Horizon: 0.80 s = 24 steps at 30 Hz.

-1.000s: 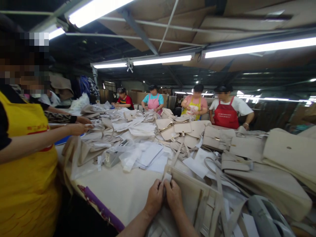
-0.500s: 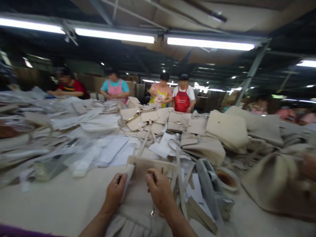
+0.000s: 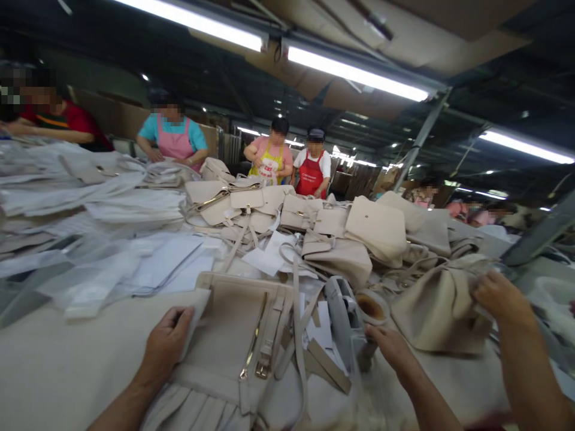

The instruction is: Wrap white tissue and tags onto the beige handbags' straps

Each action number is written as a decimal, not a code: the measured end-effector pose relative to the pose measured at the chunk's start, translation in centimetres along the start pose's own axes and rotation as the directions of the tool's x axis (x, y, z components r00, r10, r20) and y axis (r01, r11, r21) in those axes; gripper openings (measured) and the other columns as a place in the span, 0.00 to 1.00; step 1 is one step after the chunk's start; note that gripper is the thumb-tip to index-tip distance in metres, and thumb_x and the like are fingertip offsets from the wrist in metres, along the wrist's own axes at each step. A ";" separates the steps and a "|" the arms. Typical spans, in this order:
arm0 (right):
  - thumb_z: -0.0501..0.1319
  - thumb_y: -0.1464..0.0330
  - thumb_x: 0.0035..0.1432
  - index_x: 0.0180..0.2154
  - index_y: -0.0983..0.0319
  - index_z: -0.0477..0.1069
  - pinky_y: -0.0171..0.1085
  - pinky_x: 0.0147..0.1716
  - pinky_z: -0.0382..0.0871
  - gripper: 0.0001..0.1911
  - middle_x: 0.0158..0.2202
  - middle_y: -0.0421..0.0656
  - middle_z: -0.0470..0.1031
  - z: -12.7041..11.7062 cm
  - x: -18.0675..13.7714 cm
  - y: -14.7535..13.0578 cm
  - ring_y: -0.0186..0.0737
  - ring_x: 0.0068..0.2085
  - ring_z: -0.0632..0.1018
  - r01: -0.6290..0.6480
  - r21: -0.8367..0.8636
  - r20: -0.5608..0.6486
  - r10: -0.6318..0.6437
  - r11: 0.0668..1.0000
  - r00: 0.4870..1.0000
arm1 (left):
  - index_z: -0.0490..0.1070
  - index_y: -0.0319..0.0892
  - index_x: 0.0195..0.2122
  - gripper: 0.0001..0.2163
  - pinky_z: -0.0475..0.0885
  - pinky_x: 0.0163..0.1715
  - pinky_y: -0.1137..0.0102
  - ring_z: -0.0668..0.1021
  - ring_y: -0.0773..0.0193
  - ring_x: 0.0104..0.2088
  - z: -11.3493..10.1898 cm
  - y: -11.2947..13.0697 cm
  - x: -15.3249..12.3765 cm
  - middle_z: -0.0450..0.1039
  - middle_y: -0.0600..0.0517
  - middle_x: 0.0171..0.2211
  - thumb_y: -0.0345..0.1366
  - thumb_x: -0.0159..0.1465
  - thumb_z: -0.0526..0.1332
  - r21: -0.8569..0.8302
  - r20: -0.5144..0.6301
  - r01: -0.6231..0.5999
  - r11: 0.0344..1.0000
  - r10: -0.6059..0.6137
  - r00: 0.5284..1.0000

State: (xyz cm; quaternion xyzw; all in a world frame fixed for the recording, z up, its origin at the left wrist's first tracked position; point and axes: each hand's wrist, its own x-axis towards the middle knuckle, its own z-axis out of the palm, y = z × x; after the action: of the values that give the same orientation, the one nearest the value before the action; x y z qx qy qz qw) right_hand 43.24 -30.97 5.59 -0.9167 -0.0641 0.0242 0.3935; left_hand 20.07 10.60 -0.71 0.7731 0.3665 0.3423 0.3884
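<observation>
A beige handbag [image 3: 229,335] with a metal clasp and straps lies flat on the table in front of me. My left hand [image 3: 165,346] rests at its upper left corner, closed on a white slip of paper [image 3: 196,306] held against the bag. My right hand [image 3: 392,350] has reached right to the near end of a grey tape dispenser [image 3: 344,311]. Its fingertips touch the dispenser and are hidden against it. A tape roll [image 3: 371,305] sits just behind.
A co-worker's hand [image 3: 496,294] on the right grips a soft beige bag [image 3: 438,311]. Piles of beige bags [image 3: 377,230], white papers [image 3: 171,257] and plastic sleeves [image 3: 85,287] cover the long table [image 3: 54,365]. Several aproned people stand along the far side.
My right hand left the bag and moved right to the tape dispenser. My left hand stayed at the bag's corner with the paper. The view swung further right.
</observation>
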 end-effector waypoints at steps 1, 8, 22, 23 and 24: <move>0.60 0.56 0.42 0.20 0.62 0.75 0.41 0.33 0.66 0.15 0.24 0.46 0.77 0.4 0.0 0.0 0.48 0.33 0.76 -0.019 0.025 0.008 0.019 0.999 1.000 | 0.69 0.43 0.29 0.15 0.67 0.31 0.74 0.74 0.62 0.30 0.0 0.0 0.0 0.73 0.56 0.25 0.49 0.55 0.53 -0.001 0.002 -0.003 1.000 0.003 1.000; 0.60 0.58 0.43 0.25 0.64 0.76 0.39 0.33 0.69 0.16 0.28 0.48 0.78 0.4 -0.5 -0.2 0.46 0.35 0.77 -0.064 0.203 0.001 0.065 0.977 0.998 | 0.68 0.43 0.28 0.15 0.67 0.30 0.74 0.73 0.62 0.29 -0.1 0.6 -0.4 0.72 0.56 0.23 0.49 0.56 0.52 -0.002 0.002 -0.011 1.000 0.011 1.000; 0.54 0.52 0.44 0.22 0.60 0.67 0.35 0.20 0.64 0.17 0.15 0.38 0.68 2.0 -5.4 4.0 0.37 0.19 0.70 -0.086 0.167 0.025 0.083 0.982 0.996 | 0.69 0.43 0.28 0.15 0.67 0.32 0.73 0.73 0.62 0.30 -0.1 0.9 -0.4 0.72 0.55 0.25 0.49 0.55 0.53 0.004 -0.012 0.020 1.000 -0.020 1.000; 0.54 0.52 0.44 0.23 0.59 0.67 0.35 0.21 0.64 0.17 0.16 0.38 0.68 2.5 -5.2 4.2 0.38 0.20 0.70 -0.080 0.155 0.013 0.079 0.985 0.997 | 0.69 0.43 0.28 0.15 0.67 0.32 0.73 0.73 0.62 0.30 -0.1 0.9 -0.5 0.72 0.55 0.25 0.49 0.55 0.53 0.002 -0.017 0.019 1.000 -0.019 1.000; 0.53 0.52 0.45 0.23 0.59 0.67 0.36 0.22 0.65 0.17 0.16 0.39 0.68 2.8 -5.0 4.3 0.38 0.20 0.71 -0.075 0.140 0.000 0.076 0.987 0.997 | 0.69 0.43 0.28 0.14 0.67 0.32 0.73 0.72 0.62 0.29 -0.1 0.9 -0.5 0.72 0.55 0.25 0.48 0.55 0.53 -0.002 -0.017 0.016 1.000 -0.016 1.000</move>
State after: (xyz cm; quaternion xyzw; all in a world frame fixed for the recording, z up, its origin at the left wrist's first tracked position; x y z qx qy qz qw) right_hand 38.47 -32.54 0.52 -0.8888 -0.0266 0.0412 0.4557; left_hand 20.05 9.82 -0.01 0.7667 0.3759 0.3462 0.3887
